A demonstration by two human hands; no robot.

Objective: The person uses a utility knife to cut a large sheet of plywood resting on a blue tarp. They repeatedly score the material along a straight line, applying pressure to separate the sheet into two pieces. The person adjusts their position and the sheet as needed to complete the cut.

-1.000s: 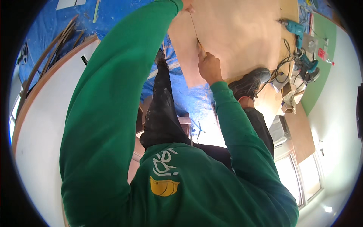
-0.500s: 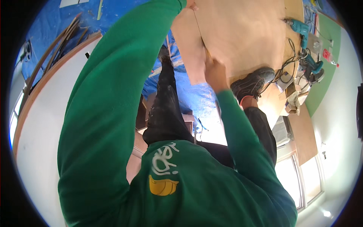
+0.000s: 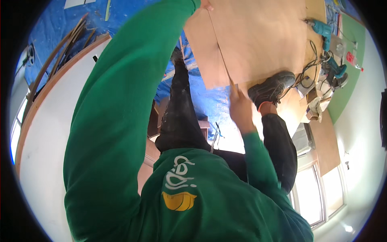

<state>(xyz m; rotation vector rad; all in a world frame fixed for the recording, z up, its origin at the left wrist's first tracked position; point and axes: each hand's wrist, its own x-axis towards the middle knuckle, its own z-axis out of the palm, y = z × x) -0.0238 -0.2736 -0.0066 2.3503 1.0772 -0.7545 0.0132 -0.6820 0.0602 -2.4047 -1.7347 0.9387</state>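
A thin tan wood board (image 3: 266, 40) lies in front of me, with a dark straight cut line running along its left part. My right hand (image 3: 241, 107) is closed round the slim handle of a handsaw (image 3: 225, 62), at the board's near edge. The narrow dark blade shows edge-on along the cut line. At the top edge of the picture my left hand (image 3: 207, 5) rests on the board beside the far end of the line; most of its fingers are out of sight. My right shoe (image 3: 272, 89) stands on the board's near right corner.
Right of the board lie a teal power drill (image 3: 319, 29), another teal power tool (image 3: 335, 67), a black cable (image 3: 309, 60) and a plastic bottle (image 3: 352, 60). Blue sheeting (image 3: 205, 97) covers the floor. A white panel (image 3: 52, 117) and long wood strips (image 3: 60, 54) are at left.
My right hand has drawn the handsaw back toward me, from over the board to its near edge. My left hand and the board look nearly the same.
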